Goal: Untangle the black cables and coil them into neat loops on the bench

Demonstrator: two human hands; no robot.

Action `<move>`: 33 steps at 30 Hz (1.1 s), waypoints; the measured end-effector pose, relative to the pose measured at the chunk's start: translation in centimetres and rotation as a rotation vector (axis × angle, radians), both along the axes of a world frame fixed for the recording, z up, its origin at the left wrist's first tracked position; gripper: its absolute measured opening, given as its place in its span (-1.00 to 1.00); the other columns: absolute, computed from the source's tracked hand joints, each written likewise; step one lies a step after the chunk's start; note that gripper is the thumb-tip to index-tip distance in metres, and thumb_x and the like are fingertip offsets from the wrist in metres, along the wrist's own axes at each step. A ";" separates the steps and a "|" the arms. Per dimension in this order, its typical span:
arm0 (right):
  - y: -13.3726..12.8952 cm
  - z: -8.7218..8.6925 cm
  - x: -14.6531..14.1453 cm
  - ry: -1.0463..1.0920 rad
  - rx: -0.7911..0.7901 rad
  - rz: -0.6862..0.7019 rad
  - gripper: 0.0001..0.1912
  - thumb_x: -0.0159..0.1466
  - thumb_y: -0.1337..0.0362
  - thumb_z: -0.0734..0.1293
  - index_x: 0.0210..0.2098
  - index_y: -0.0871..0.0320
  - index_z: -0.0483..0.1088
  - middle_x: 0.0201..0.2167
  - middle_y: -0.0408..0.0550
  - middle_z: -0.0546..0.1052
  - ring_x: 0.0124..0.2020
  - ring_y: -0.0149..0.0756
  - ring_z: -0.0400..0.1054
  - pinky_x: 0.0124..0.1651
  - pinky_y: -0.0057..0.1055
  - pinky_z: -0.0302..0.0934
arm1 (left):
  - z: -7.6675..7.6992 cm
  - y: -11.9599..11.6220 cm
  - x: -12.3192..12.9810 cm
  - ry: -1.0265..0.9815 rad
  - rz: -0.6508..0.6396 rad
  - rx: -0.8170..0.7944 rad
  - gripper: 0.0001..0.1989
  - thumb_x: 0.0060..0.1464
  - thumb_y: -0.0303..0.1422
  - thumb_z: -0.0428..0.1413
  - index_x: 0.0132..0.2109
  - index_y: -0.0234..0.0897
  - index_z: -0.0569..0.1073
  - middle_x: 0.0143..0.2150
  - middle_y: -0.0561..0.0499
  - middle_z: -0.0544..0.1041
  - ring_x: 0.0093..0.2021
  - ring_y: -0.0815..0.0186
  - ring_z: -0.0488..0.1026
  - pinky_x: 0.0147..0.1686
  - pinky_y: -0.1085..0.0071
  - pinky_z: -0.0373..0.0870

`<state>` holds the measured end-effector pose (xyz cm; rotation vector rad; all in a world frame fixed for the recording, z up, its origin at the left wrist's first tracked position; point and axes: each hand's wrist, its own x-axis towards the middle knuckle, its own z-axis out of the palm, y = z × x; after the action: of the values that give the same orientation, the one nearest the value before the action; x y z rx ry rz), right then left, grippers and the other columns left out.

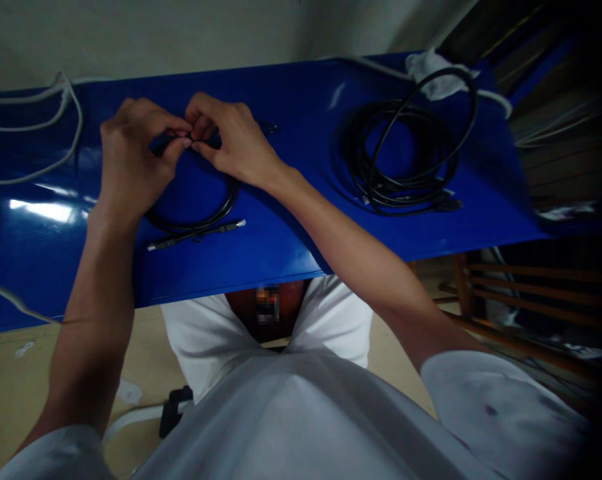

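Note:
A thin black cable [221, 215] lies coiled on the blue table, two of its connector ends at the near side of the coil. Over the far side of the coil, my left hand [143, 137] pinches a small dark piece between thumb and fingertips. My right hand [231, 140] meets it there, its thumb and fingers closed on the same dark bit, which looks like part of the cable or a tie on it. The fingers hide most of that piece. Another dark connector [268, 127] shows just beyond my right hand.
On the right of the blue table [281, 247] lies a larger coil of thick black cable [381, 167], one loop raised. Behind it sits a crumpled white wrapper [433, 72]. White cables [75, 140] run along the left. A wooden rack [525, 273] stands at the right.

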<state>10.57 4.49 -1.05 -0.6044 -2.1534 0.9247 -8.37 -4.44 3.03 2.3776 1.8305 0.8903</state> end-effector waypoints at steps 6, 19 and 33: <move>0.0 0.1 0.1 0.011 -0.005 0.023 -0.41 0.20 -0.13 0.18 -0.03 0.09 0.58 -0.14 0.00 0.74 -0.04 -0.22 0.61 -0.01 -0.20 0.36 | 0.3 -0.1 0.2 -0.032 0.016 -0.013 -0.83 0.39 -0.12 0.23 -0.05 -0.01 0.68 0.01 -0.03 0.75 0.12 0.01 0.62 0.28 -0.10 0.50; -0.2 -0.1 0.1 0.041 0.001 0.025 -0.51 0.31 -0.17 0.22 -0.10 0.05 0.53 -0.18 -0.06 0.69 -0.06 -0.22 0.57 0.01 -0.22 0.40 | -0.5 0.1 -0.2 -0.024 -0.026 -0.031 -0.90 0.37 -0.25 0.27 -0.04 -0.11 0.61 0.02 -0.09 0.68 0.15 -0.03 0.58 0.29 -0.11 0.46; 0.1 -0.2 -0.1 0.022 0.031 -0.013 -0.17 0.19 -0.41 -0.01 -0.16 0.00 0.63 -0.10 0.10 0.76 0.40 -0.16 0.42 0.18 -0.14 0.29 | -0.5 0.3 -0.3 0.037 -0.021 0.022 -0.79 0.38 -0.18 0.24 0.02 -0.15 0.68 -0.01 -0.11 0.72 0.08 -0.01 0.63 0.24 -0.09 0.51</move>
<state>10.45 4.61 -1.24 -0.5897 -2.1375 0.8856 -8.70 -4.18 2.55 2.4376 1.8140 0.8754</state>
